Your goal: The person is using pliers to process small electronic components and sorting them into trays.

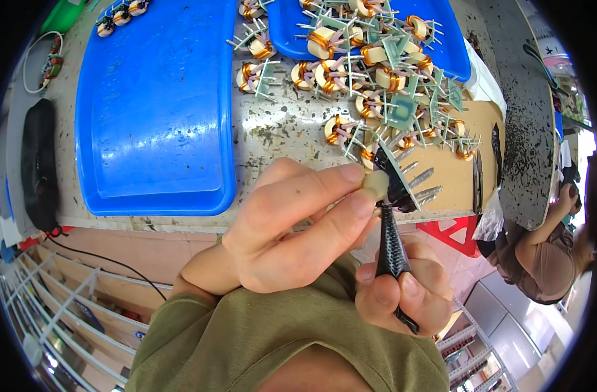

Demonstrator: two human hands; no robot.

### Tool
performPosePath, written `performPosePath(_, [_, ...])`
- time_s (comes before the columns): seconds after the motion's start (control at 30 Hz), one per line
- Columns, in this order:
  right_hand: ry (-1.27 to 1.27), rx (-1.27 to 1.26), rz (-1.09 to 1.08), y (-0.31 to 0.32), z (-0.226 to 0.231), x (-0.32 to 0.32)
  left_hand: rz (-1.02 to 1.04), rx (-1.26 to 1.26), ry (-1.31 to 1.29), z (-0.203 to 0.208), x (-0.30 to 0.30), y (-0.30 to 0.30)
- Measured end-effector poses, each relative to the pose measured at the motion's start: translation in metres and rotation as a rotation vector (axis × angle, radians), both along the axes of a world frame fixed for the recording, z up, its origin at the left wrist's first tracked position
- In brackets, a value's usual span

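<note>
My left hand (298, 225) pinches the cream ring of a coil part (377, 185) between thumb and fingertips. The part is tilted, with a small green board and thick silvery pins facing right. Shiny black material (396, 183) covers the space between ring and board. Below it, my right hand (406, 287) is closed round a tapered black tool (393, 245) with a textured surface; its exact kind is unclear. The tool's narrow upper end meets the underside of the coil part. Several similar coils (331, 75), wound with copper-coloured wire, lie heaped beyond my hands.
A large blue tray (154, 124) stands at left, with a few black-coated coils (122, 14) at its far end. Another blue tray (452, 46) lies under the heap. Slim dark tools (477, 183) rest on brown cardboard (452, 186). A person (540, 251) sits at right.
</note>
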State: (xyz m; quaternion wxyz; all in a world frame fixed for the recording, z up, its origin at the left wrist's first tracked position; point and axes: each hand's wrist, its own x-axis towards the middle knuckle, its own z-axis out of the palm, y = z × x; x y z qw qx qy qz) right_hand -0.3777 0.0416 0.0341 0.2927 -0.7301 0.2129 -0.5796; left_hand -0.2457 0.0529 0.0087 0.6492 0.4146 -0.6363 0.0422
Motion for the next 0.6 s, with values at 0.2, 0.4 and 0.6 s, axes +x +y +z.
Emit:
performPosePath(0.2, [0.026,0.010,0.037,0.0002,0.0011,-0.0005,0.003,-0.012,-0.002,0.0003,-0.0002,-0.0011])
performPosePath(0.4, [0.023,-0.002,-0.023,0.0027,0.0005,-0.0026,0.000,-0.006,0.016,0.0025,-0.0001,-0.0002])
performPosePath(0.6, [0.016,0.010,-0.013,0.0029,0.0025,-0.0027,-0.006,-0.015,-0.010,0.0019,0.0021,-0.0014])
